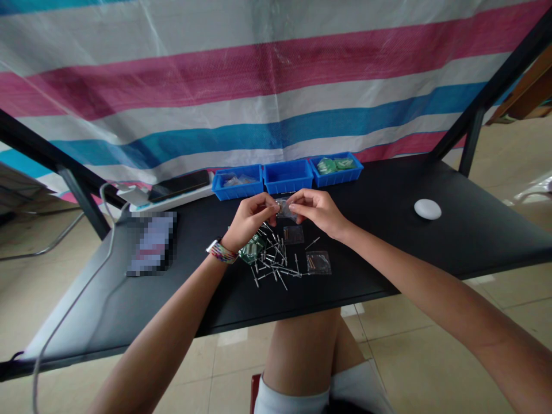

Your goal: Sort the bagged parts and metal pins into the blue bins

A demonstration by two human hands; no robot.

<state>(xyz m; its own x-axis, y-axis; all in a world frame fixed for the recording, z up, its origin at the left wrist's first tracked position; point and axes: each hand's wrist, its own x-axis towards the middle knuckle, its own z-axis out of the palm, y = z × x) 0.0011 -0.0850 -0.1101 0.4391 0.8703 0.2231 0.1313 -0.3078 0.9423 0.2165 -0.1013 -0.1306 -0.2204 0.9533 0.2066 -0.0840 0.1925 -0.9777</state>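
Both hands meet over the middle of the black table, pinching a small clear plastic bag (284, 209) between them. My left hand (252, 217) is closed on the bag's left side, and my right hand (317, 211) grips its right edge. What lies inside the bag is too small to make out. Below the hands is a loose pile of silvery pop rivets (273, 261). A green packet (252, 249) sits partly under my left wrist. Two more clear bags lie flat, an upper bag (294, 234) and a lower bag (318, 263) with thin brownish pieces inside.
Along the back stand a blue bin with clear bags (237, 191), a middle blue bin (288, 185) and a blue bin with green packets (337, 177). A phone (181, 185) rests on a white power strip (172, 202). A white mouse (428, 209) is at right; a cable (103, 261) crosses the left.
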